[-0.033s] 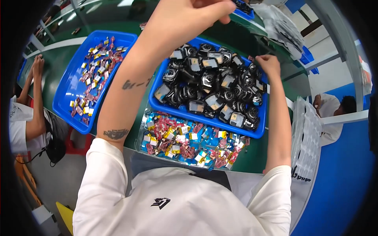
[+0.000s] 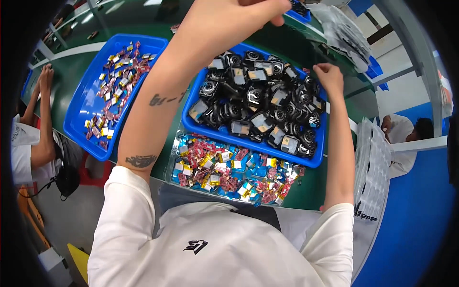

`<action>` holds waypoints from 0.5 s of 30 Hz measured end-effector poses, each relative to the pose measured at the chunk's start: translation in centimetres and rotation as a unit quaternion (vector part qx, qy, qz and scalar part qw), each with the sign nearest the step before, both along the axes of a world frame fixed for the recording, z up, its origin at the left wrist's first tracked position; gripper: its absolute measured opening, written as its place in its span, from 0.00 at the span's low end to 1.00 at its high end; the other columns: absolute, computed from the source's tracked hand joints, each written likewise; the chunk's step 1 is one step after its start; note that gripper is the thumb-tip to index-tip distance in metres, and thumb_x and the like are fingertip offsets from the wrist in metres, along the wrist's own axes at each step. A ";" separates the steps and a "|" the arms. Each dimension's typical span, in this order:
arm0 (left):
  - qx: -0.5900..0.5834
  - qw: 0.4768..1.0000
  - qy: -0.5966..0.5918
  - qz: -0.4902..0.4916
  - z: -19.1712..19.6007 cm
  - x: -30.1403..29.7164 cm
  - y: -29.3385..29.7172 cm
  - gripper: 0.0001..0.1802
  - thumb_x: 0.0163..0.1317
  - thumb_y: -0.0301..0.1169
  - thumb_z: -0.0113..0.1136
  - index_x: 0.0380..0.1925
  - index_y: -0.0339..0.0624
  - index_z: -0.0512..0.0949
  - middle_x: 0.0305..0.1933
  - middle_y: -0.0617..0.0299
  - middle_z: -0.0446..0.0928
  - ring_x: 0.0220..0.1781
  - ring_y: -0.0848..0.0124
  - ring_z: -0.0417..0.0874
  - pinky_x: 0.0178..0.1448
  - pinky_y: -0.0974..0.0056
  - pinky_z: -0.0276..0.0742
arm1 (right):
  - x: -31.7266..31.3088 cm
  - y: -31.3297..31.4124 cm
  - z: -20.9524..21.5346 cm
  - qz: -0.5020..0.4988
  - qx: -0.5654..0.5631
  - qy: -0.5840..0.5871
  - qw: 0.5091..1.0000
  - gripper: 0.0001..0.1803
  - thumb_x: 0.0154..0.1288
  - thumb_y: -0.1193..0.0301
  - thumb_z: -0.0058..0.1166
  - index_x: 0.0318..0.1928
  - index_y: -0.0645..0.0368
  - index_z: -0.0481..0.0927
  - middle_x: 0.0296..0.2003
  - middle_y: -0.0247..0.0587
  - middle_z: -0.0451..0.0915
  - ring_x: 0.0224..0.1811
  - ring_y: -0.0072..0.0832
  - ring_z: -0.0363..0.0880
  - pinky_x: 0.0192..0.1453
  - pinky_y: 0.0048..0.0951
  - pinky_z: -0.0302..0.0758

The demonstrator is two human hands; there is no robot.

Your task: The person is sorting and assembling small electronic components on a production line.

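Observation:
My left hand (image 2: 248,14) reaches over the far edge of a blue bin (image 2: 248,146), partly cut off by the top of the picture. Its visible fingers are curled in, and whatever they may hold is out of sight. At the bin's far right corner is my right hand (image 2: 331,79), thumb and fingers drawn together; anything between them is too small to make out. Black watch-like cases (image 2: 254,96) with square, pale backs fill the bin in a heap. Just nearer to me, a clear tray (image 2: 168,177) holds small red circuit boards with silver-and-yellow battery cells (image 2: 210,179) on blue film.
Another blue bin (image 2: 79,115) of similar boards and cells stands left on the green table (image 2: 167,143). Stacked clear plastic trays (image 2: 370,172) are at my right, with plastic bags (image 2: 342,28) at the far right. Co-workers sit left and right.
The view has shifted slightly. My right hand's fingertips sit a little higher in the picture; my left hand keeps nearly the same place and pose.

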State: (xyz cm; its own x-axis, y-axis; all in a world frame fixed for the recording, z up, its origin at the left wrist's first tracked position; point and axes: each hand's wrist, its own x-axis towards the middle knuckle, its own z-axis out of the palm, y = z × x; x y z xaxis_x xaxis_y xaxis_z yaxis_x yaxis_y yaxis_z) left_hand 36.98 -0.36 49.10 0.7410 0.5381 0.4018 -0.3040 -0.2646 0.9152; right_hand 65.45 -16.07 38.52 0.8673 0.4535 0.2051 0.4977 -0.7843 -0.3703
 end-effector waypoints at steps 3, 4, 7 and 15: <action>0.009 1.000 0.014 0.010 0.4 -0.3 -0.2 0.10 0.60 0.32 0.58 0.31 0.34 0.80 0.26 0.64 0.79 0.22 0.85 0.70 0.24 0.77 0.63 | -7.0 0.2 2.2 0.207 0.144 -0.024 0.967 0.13 0.51 0.66 0.61 0.37 0.57 0.84 0.32 0.41 0.83 0.35 0.34 0.81 0.44 0.30 0.74; 0.012 0.998 -0.046 -0.037 -0.7 -0.3 0.5 0.10 0.60 0.32 0.58 0.31 0.34 0.80 0.26 0.64 0.79 0.23 0.84 0.71 0.25 0.76 0.64 | -10.5 0.2 2.8 0.279 0.174 -0.032 0.944 0.10 0.52 0.68 0.60 0.36 0.57 0.84 0.33 0.41 0.82 0.37 0.34 0.80 0.44 0.30 0.74; 0.036 0.999 -0.016 0.002 -0.7 -0.5 0.1 0.11 0.60 0.32 0.58 0.32 0.33 0.80 0.26 0.63 0.79 0.24 0.83 0.72 0.27 0.76 0.65 | -19.1 -1.0 3.6 0.493 0.103 -0.011 0.864 0.02 0.46 0.74 0.59 0.24 0.57 0.81 0.43 0.40 0.78 0.46 0.36 0.74 0.48 0.33 0.71; 0.058 0.993 -0.080 -0.068 -1.4 0.0 -0.5 0.10 0.60 0.30 0.58 0.32 0.31 0.79 0.27 0.62 0.79 0.30 0.79 0.78 0.36 0.74 0.73 | -25.2 -1.1 -0.3 0.584 0.043 -0.070 0.807 0.10 0.46 0.66 0.62 0.24 0.60 0.80 0.50 0.40 0.74 0.56 0.37 0.68 0.47 0.36 0.69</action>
